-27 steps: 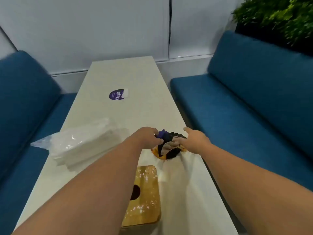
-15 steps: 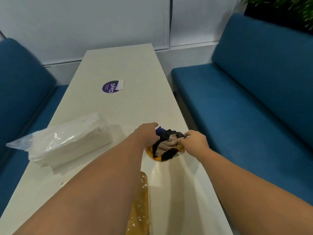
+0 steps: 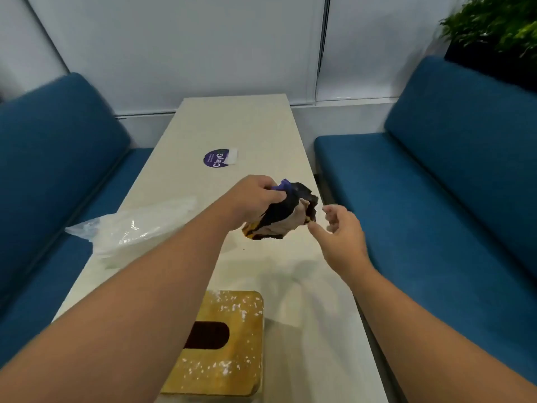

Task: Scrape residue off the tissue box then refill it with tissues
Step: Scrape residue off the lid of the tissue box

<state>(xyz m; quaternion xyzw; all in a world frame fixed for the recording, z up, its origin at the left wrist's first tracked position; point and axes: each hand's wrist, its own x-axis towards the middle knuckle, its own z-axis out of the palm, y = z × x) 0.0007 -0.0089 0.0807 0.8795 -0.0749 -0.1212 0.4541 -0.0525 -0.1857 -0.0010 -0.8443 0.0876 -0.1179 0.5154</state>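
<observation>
One view only, from the head camera, looking down a long pale table (image 3: 250, 126) set between two blue benches. Beyond the tissue box (image 3: 223, 341), at mid-table, lies a round purple sticker (image 3: 216, 159) printed "ClayG" in white; smaller lines above that word are too fine to read, and a white tab sits against its right edge. The tissue box, wooden-topped with a dark oval slot, rests at the near end of the table, its top speckled with white residue; the left forearm crosses its near left corner and its base is cut off by the lower frame. Left of and beyond the box lies a clear plastic pack of tissues (image 3: 136, 231), blurred and partly behind the left forearm. The left hand (image 3: 255, 199) is closed around a crumpled cloth (image 3: 284, 213) of dark, purple, tan and yellow patches, held above the table beyond the box; what kind of cloth it is cannot be made out. The right hand (image 3: 340, 231) is half open just right of the cloth, fingers curled and blurred, gripping nothing. Green plant leaves (image 3: 494, 27) show at the far right, cut off by the frame
</observation>
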